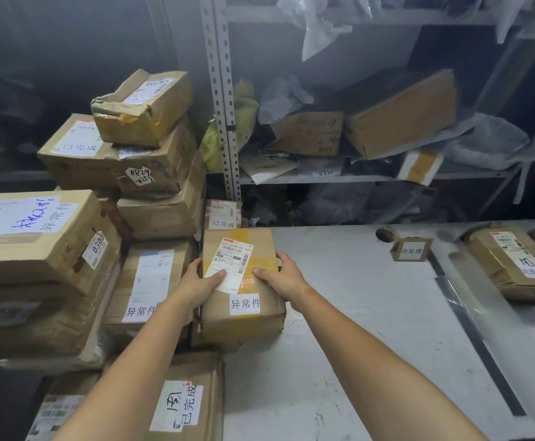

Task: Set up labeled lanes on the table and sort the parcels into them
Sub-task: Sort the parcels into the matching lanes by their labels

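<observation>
A brown cardboard parcel (244,316) with a shipping label and a white handwritten sticker lies at the left edge of the grey table (371,313). My left hand (198,286) grips its left side, thumb on the shipping label. My right hand (283,276) grips its right side, thumb on the yellow tape. A small cardboard lane sign (411,249) with handwritten characters stands at the table's far side. A dark tape strip (479,342) runs down the table as a lane line. Another parcel (514,262) lies right of that line.
A tall stack of labeled boxes (101,218) fills the left side, with one more box (183,402) near the front. A tape roll (384,233) sits behind the lane sign. Metal shelving (225,122) behind the table holds boxes and plastic mailers.
</observation>
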`<state>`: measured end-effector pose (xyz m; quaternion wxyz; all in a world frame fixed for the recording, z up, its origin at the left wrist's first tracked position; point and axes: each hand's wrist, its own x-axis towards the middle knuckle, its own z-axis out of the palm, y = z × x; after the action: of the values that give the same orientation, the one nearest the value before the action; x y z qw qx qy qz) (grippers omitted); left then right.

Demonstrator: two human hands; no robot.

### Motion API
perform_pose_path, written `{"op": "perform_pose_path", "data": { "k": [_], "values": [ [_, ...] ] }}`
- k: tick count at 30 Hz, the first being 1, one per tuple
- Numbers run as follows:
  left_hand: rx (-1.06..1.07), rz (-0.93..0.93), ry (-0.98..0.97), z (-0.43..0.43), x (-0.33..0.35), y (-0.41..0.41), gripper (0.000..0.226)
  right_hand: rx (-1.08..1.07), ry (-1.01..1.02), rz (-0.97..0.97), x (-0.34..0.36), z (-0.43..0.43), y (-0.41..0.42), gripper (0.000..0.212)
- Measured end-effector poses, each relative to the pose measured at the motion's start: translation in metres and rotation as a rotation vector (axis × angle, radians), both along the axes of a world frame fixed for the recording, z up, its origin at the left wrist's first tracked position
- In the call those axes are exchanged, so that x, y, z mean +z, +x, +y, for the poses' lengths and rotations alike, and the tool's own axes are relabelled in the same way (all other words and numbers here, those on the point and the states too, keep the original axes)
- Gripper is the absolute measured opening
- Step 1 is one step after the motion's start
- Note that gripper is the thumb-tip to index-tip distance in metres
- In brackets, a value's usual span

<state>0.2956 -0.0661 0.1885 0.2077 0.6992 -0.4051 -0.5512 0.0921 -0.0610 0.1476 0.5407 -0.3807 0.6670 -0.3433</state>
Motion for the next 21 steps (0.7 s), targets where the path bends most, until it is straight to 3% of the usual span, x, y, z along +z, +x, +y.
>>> {"op": "perform_pose_path", "data": {
  "k": [6, 12, 21],
  "values": [
    [0.026, 0.039, -0.003, 0.01, 0.003, -0.003, 0.08, -0.032, -0.005, -0.007, 0.007, 0.007, -0.002, 0.059],
    [0.041, 0.12, 0.039, 0.026, 0.006, -0.022, 0.075, -0.032, 0.001, 0.058, 0.019, 0.016, -0.022, 0.065],
    [-0.164, 0.139, -0.017, 0.037, 0.033, -0.114, 0.072, -0.206, -0.04, 0.121, 0.05, 0.06, -0.113, 0.064]
  ]
}}
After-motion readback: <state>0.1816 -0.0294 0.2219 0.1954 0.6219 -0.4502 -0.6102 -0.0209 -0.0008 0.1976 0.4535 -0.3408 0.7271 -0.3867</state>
